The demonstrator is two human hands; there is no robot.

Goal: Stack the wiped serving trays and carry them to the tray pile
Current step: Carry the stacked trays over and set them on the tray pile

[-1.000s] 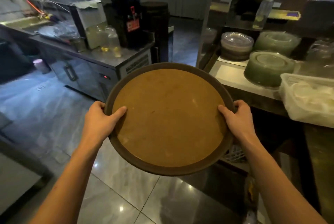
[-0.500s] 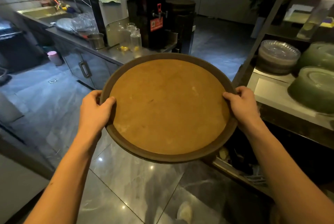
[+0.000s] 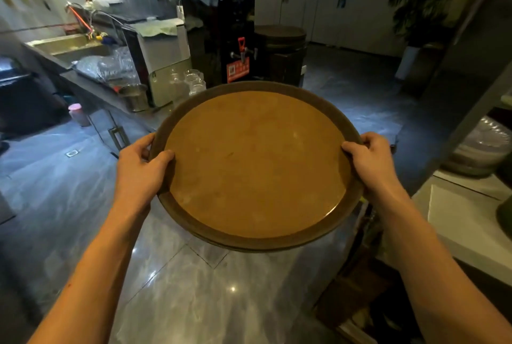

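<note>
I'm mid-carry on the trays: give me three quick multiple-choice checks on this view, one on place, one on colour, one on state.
1. Where does the dark tray pile stand?
A. Right of the black dispenser
B. In the sink
C. On the floor by the left hand

2. What colour is the inner face of the round tray?
A. White
B. Orange-brown
C. Green

3. How is the tray held?
A. Left hand only
B. Resting on the counter
C. Both hands, in the air

Answers:
1 A, it sits just beside the dispenser's right side.
2 B, orange-brown within a dark rim.
3 C, the left hand and right hand grip opposite rims over the floor.
</note>
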